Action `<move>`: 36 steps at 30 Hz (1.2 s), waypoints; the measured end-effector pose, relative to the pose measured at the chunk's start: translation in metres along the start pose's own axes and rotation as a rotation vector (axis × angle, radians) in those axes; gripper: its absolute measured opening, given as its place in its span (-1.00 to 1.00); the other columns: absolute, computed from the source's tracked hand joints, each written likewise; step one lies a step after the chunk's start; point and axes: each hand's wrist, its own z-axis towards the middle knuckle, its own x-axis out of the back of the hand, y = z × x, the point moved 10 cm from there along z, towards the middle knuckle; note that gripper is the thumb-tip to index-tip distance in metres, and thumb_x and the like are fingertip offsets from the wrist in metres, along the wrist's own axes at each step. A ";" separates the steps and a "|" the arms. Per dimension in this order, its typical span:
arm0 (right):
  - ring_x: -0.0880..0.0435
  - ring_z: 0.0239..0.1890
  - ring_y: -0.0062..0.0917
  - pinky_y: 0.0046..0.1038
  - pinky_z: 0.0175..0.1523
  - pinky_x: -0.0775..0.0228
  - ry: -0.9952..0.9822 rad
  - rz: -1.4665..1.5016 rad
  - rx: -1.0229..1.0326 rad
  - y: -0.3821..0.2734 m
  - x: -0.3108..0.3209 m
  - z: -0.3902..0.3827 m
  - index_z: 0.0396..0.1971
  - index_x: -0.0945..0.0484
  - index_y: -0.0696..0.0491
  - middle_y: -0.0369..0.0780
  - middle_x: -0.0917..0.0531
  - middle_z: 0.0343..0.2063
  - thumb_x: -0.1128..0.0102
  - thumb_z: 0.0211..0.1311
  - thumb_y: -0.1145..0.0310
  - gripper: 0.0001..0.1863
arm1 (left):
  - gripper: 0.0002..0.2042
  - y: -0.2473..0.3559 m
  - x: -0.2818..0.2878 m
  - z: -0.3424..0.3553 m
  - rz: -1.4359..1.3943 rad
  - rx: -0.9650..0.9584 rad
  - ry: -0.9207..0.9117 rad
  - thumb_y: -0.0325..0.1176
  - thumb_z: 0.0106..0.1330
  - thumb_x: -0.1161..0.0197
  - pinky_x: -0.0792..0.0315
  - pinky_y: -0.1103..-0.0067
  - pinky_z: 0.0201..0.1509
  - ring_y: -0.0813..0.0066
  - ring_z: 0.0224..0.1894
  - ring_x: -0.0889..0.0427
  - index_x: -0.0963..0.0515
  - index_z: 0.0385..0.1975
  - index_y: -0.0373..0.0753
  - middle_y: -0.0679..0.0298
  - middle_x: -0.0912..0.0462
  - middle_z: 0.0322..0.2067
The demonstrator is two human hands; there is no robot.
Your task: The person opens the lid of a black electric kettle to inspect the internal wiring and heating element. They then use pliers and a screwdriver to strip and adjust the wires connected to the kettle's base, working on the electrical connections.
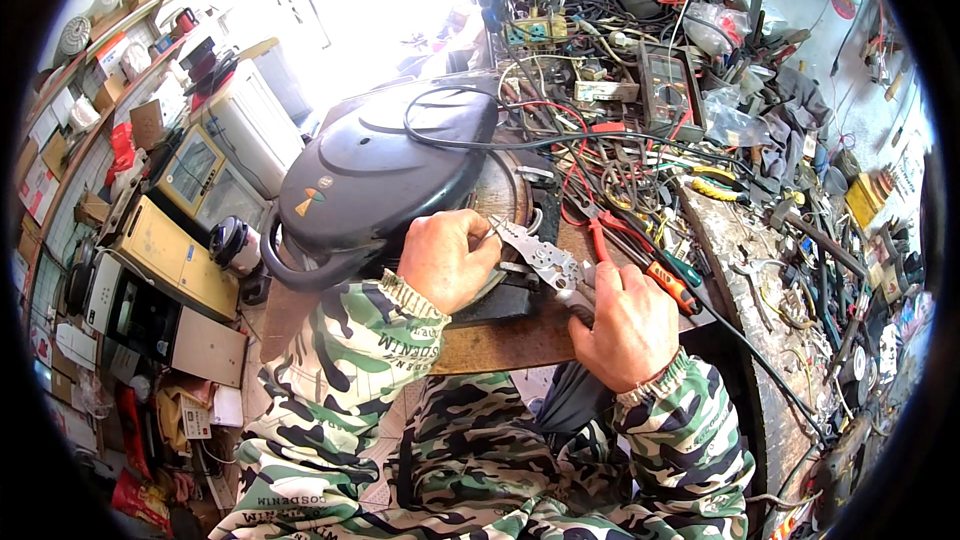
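Note:
My right hand (pixel 628 328) is wrapped round the handles of a silver wire stripper (pixel 543 258), a flat tool with holes along its jaws. The tool points up and to the left, its tip close to the fingertips of my left hand (pixel 445 260). Those left fingers are pinched together; what they hold is too small to make out. Just beyond them lies a dark electric pan's big oval part (pixel 385 165) with a loop handle, tilted against a round brownish metal base (pixel 505 190). A black cord (pixel 560 140) runs over it to the right.
Red-handled pliers (pixel 598 235) and an orange-black screwdriver (pixel 672 287) lie right of my hand on the wooden bench (pixel 480 348). Beyond are tangled wires, yellow-handled pliers (pixel 715 185) and a meter (pixel 670 90). Appliances and shelves (pixel 130 40) stand at the left.

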 end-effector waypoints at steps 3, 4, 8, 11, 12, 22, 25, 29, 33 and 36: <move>-0.72 -0.17 -0.07 -0.10 -0.12 -0.60 -0.020 0.014 -0.003 0.000 0.000 0.001 -0.16 -0.55 0.20 0.01 -0.64 -0.24 -0.54 0.02 0.19 -0.50 | -0.79 0.002 0.001 0.000 0.001 0.001 0.002 -0.35 0.23 -0.39 -0.58 0.45 -0.34 0.34 -0.53 -0.76 -0.75 -0.31 -0.40 0.01 -0.74 -0.54; -0.72 -0.17 -0.07 -0.10 -0.12 -0.60 -0.020 0.018 0.001 0.000 0.000 0.002 -0.16 -0.55 0.20 0.02 -0.64 -0.25 -0.53 0.03 0.19 -0.50 | -0.79 0.002 0.001 0.000 0.009 0.004 0.001 -0.35 0.23 -0.39 -0.58 0.45 -0.34 0.32 -0.53 -0.76 -0.75 -0.30 -0.40 0.01 -0.73 -0.54; -0.72 -0.16 -0.06 -0.10 -0.12 -0.60 -0.024 0.006 -0.008 0.001 0.001 0.001 -0.15 -0.55 0.21 0.02 -0.64 -0.25 -0.52 0.04 0.17 -0.49 | -0.79 0.004 0.000 0.000 0.066 -0.021 0.012 -0.35 0.23 -0.40 -0.59 0.43 -0.34 0.25 -0.52 -0.77 -0.75 -0.30 -0.40 -0.01 -0.73 -0.55; -0.72 -0.16 -0.06 -0.09 -0.12 -0.60 -0.029 0.010 0.002 0.001 -0.001 0.001 -0.14 -0.55 0.22 0.03 -0.65 -0.24 -0.52 0.05 0.16 -0.48 | -0.79 0.001 -0.001 0.000 0.064 -0.023 0.010 -0.35 0.23 -0.40 -0.59 0.42 -0.33 0.23 -0.50 -0.77 -0.75 -0.30 -0.40 -0.01 -0.73 -0.54; -0.72 -0.16 -0.06 -0.09 -0.12 -0.60 -0.034 0.012 0.002 0.001 -0.001 0.001 -0.14 -0.55 0.22 0.03 -0.65 -0.24 -0.52 0.05 0.16 -0.48 | -0.79 0.001 0.000 0.000 0.063 -0.024 0.010 -0.34 0.23 -0.40 -0.59 0.42 -0.33 0.23 -0.50 -0.77 -0.75 -0.30 -0.40 -0.01 -0.73 -0.53; -0.72 -0.16 -0.05 -0.09 -0.12 -0.60 -0.030 0.006 0.004 0.001 0.001 0.001 -0.16 -0.54 0.22 0.05 -0.65 -0.24 -0.51 0.05 0.18 -0.50 | -0.78 0.006 0.002 -0.001 0.040 -0.037 0.014 -0.34 0.23 -0.42 -0.57 0.42 -0.34 0.24 -0.52 -0.75 -0.74 -0.30 -0.40 0.00 -0.72 -0.54; -0.73 -0.17 -0.05 -0.09 -0.13 -0.60 -0.026 0.013 0.019 0.000 -0.003 0.001 -0.17 -0.53 0.21 0.05 -0.65 -0.26 -0.51 0.04 0.18 -0.51 | -0.79 0.002 0.003 -0.002 0.036 -0.042 0.022 -0.34 0.23 -0.42 -0.57 0.42 -0.34 0.24 -0.52 -0.75 -0.73 -0.31 -0.41 -0.01 -0.71 -0.55; -0.74 -0.21 -0.05 -0.09 -0.14 -0.61 -0.017 0.020 0.030 0.001 -0.003 0.000 -0.18 -0.53 0.21 0.04 -0.65 -0.29 -0.51 0.04 0.19 -0.52 | -0.79 0.000 -0.002 0.000 0.026 -0.038 0.015 -0.34 0.24 -0.42 -0.57 0.42 -0.34 0.24 -0.52 -0.74 -0.73 -0.33 -0.41 -0.01 -0.71 -0.55; -0.74 -0.23 -0.05 -0.09 -0.14 -0.60 -0.019 0.029 0.030 0.001 -0.002 0.000 -0.15 -0.55 0.21 0.03 -0.66 -0.29 -0.50 0.03 0.20 -0.51 | -0.79 0.002 0.000 -0.001 0.025 -0.033 0.004 -0.34 0.24 -0.41 -0.57 0.42 -0.34 0.24 -0.53 -0.74 -0.73 -0.33 -0.41 0.00 -0.71 -0.55; -0.72 -0.22 -0.02 -0.07 -0.11 -0.57 -0.047 0.041 0.001 0.004 -0.004 0.001 -0.10 -0.59 0.21 0.03 -0.67 -0.27 -0.49 0.02 0.21 -0.50 | -0.79 0.001 0.001 -0.001 0.032 -0.022 -0.003 -0.34 0.24 -0.41 -0.57 0.42 -0.35 0.24 -0.53 -0.74 -0.73 -0.32 -0.41 0.00 -0.71 -0.55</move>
